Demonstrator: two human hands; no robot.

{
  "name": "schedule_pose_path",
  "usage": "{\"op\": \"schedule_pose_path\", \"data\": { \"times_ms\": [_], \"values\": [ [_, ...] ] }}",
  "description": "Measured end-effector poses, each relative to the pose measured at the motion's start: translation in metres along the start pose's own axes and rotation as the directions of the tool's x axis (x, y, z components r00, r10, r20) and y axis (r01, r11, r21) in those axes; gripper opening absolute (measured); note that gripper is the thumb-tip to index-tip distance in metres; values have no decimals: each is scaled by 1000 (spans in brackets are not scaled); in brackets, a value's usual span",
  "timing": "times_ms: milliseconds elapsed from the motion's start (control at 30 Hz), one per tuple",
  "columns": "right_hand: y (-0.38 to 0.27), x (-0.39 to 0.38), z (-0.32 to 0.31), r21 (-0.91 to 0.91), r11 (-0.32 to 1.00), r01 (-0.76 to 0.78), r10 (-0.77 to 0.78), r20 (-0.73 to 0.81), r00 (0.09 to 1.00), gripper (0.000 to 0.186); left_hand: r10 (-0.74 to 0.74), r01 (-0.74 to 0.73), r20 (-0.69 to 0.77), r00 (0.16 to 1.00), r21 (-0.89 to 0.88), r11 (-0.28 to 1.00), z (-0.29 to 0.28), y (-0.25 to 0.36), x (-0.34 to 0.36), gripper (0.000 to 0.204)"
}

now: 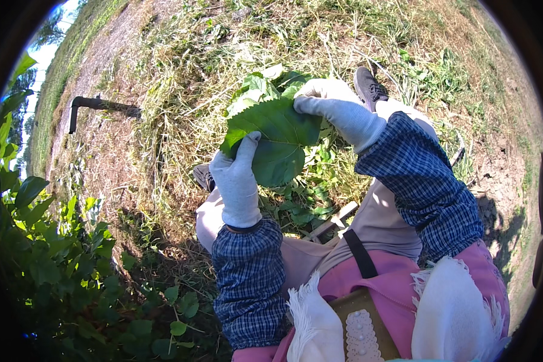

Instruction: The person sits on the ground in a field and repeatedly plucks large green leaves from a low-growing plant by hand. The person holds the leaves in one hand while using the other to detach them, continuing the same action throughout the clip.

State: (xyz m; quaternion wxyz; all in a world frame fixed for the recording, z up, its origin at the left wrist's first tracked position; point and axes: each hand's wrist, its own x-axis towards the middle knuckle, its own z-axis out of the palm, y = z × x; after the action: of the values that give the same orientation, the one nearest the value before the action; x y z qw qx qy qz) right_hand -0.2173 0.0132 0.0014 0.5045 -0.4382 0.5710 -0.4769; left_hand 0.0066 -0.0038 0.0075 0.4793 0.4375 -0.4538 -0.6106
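Note:
A broad green leaf (277, 142) with a toothed edge is stretched between my two white-gloved hands. My left hand (238, 181) pinches its left side, thumb lying on top. At the upper right edge my right hand (338, 108) grips it between thumb and fingers. Behind it, paler green leaves (253, 90) show beyond the top edge; whether a hand holds them too is hidden. Blue checked sleeves cover both my forearms.
Cut dry grass (187, 90) covers the ground ahead. A dark bent pipe (99, 104) stands out at the left. Leafy bushes (48, 259) crowd the lower left. Between my legs is a wooden piece (335, 222), and my dark shoe (370, 88) rests beyond the right hand.

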Motion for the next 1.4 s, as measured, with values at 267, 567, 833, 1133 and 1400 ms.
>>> {"op": "schedule_pose_path", "data": {
  "times_ms": [267,567,833,1133,1400],
  "values": [
    [7,2,3,-25,999,37,-38,-73,997,25,13,-13,-10,1000,-50,999,0,-5,2,16],
    [24,15,-13,183,966,182,-159,-136,978,14,-31,2,-148,988,-193,981,0,4,5,16],
    [20,10,-6,241,964,112,-117,4,993,25,-26,14,-83,996,-139,990,1,0,2,18],
    [7,-1,6,119,989,90,-90,-7,996,29,-18,18,10,1000,17,1000,2,-2,0,15],
    [13,3,4,88,996,30,-27,-36,999,25,-4,3,29,1000,39,999,3,-2,-1,14]
  ]
}}
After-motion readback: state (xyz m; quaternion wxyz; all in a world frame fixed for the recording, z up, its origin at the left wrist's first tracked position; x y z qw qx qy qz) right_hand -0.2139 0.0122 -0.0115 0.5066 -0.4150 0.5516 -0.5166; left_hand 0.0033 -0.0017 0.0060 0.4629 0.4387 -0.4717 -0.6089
